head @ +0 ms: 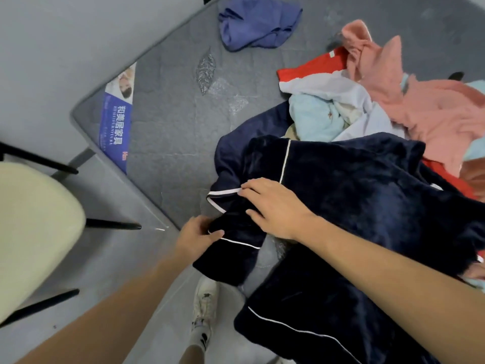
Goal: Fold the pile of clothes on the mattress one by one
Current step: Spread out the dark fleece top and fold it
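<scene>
A dark navy velvet garment point(354, 195) with white piping lies spread over the near edge of the grey mattress point(173, 122), part of it hanging off toward the floor. My left hand point(196, 233) pinches its piped cuff at the mattress edge. My right hand point(273, 206) rests on the same sleeve a little farther in, fingers spread and touching the white trim. Behind it sits the pile of clothes point(367, 106): pink, red, white and light blue pieces heaped together.
A blue-purple garment point(257, 22) lies crumpled at the far side of the mattress. A blue label point(115, 122) marks the mattress's left corner. A cream chair point(31, 227) with black legs stands left on the grey floor. My white shoe point(204, 308) shows below.
</scene>
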`<move>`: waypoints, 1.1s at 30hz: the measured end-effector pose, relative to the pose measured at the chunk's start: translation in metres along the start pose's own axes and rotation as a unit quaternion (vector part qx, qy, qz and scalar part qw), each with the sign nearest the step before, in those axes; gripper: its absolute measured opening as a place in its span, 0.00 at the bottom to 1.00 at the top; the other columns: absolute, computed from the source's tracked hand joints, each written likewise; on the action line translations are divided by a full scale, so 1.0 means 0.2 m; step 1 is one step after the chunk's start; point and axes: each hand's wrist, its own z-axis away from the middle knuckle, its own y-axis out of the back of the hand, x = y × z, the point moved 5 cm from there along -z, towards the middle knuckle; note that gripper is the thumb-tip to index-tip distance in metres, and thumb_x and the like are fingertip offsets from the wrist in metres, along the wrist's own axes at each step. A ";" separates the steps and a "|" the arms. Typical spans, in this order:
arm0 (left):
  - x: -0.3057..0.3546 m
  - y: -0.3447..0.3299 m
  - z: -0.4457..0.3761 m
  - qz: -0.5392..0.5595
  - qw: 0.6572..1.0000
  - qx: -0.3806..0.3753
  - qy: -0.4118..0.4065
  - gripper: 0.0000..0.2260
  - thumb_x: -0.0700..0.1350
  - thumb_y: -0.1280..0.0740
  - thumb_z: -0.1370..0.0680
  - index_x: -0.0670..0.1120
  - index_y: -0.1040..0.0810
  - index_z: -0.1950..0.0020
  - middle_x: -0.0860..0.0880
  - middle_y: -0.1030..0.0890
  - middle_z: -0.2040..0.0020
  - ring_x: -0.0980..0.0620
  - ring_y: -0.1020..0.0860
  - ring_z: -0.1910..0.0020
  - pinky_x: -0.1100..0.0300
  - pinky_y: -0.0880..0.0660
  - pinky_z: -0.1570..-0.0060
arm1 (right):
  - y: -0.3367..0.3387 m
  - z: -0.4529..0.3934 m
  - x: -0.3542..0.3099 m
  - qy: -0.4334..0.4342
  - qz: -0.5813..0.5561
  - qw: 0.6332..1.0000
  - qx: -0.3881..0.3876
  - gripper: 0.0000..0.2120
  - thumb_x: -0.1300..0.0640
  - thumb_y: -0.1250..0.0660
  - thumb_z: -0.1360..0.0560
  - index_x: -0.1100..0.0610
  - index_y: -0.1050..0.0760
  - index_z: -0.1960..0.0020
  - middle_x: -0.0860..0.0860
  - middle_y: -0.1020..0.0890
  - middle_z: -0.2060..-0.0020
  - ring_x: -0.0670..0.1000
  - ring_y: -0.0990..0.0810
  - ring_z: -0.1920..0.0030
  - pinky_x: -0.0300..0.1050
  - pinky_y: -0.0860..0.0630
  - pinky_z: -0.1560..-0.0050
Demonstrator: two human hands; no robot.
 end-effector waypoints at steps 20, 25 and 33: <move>0.66 0.59 -0.07 -0.093 0.955 0.126 -0.254 0.16 0.35 0.30 0.32 0.53 0.33 0.58 0.54 0.25 0.67 0.48 0.28 0.66 0.51 0.29 0.66 | 0.24 -0.39 0.13 -0.083 0.064 0.994 0.013 0.13 0.49 0.32 0.29 0.54 0.28 0.49 0.51 0.24 0.55 0.57 0.25 0.51 0.52 0.33 0.54; 0.97 0.70 -0.17 -0.283 0.821 0.226 -0.441 0.08 0.40 0.37 0.30 0.51 0.28 0.54 0.55 0.30 0.59 0.47 0.31 0.57 0.53 0.36 0.62 | 0.36 -0.50 0.20 -0.110 0.065 0.989 0.081 0.12 0.51 0.32 0.30 0.57 0.27 0.50 0.53 0.25 0.54 0.59 0.27 0.51 0.53 0.34 0.58; 0.39 0.54 -0.48 -0.462 0.871 -0.006 -0.168 0.28 0.55 0.31 0.25 0.57 0.29 0.25 0.51 0.33 0.31 0.47 0.35 0.30 0.47 0.30 0.35 | -0.09 -0.38 0.29 -0.101 0.052 0.981 -0.160 0.34 0.30 0.45 0.20 0.48 0.36 0.20 0.49 0.31 0.25 0.53 0.37 0.23 0.53 0.50 0.18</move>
